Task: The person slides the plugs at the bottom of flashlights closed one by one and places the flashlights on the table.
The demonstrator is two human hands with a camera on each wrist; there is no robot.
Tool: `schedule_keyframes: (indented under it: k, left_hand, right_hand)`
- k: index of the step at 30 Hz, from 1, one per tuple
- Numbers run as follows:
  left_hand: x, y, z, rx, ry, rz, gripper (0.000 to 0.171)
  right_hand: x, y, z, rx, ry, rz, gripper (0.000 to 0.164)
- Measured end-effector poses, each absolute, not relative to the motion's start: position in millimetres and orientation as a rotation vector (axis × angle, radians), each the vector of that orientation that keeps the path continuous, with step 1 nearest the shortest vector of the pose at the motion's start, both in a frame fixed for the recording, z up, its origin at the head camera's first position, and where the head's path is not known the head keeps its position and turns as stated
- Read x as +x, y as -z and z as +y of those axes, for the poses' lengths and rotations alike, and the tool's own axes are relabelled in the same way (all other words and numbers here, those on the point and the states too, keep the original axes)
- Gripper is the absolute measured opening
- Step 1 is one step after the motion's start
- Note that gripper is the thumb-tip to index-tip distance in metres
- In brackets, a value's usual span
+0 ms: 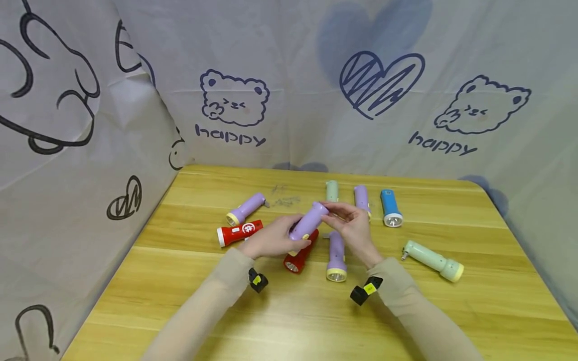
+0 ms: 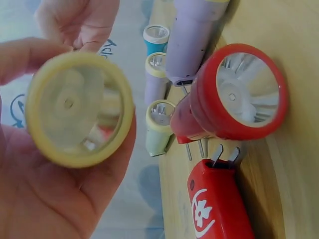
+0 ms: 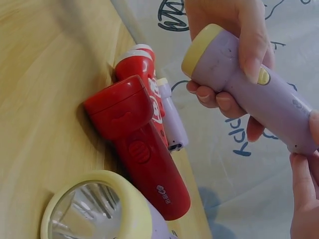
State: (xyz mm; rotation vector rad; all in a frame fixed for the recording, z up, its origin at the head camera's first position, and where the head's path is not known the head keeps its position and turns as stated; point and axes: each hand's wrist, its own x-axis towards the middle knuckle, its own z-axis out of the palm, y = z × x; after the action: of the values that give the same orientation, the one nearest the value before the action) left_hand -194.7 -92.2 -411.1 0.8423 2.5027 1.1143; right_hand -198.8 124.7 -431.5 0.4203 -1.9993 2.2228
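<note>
My left hand (image 1: 273, 236) grips a purple flashlight (image 1: 309, 223) above the table, its fingers wrapped round the body. The left wrist view shows the lens with its yellow rim (image 2: 124, 94) face-on. In the right wrist view the thumb lies near the yellow switch (image 3: 263, 75). My right hand (image 1: 353, 228) pinches the flashlight's tail end between thumb and finger; what lies under those fingertips is partly hidden. Below the hands lie a red flashlight (image 1: 300, 258) and another purple flashlight (image 1: 336, 253) with a yellow rim.
At the left lie a purple flashlight (image 1: 246, 208) and a red-and-white one (image 1: 237, 232). Farther back are a green (image 1: 331, 189), a purple (image 1: 362, 196) and a blue flashlight (image 1: 389, 204). Another green flashlight (image 1: 433, 260) with prongs out lies right. A printed cloth (image 1: 289, 125) hangs behind the table.
</note>
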Motion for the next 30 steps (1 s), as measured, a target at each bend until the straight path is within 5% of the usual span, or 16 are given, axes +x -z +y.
schedule_keyframes:
  k: [13,30]
  left_hand:
    - [-194.9,406.7,-101.4,0.785,-1.219,2.205,0.077]
    - [-200.6,400.8,-108.0,0.717,-1.228,2.011,0.085]
  right_hand:
    - [-201.5,431.4,135.4,0.502,-2.241,-2.097,0.036]
    - [-200.3,423.0,144.4,0.485,-2.305,-2.16,0.037]
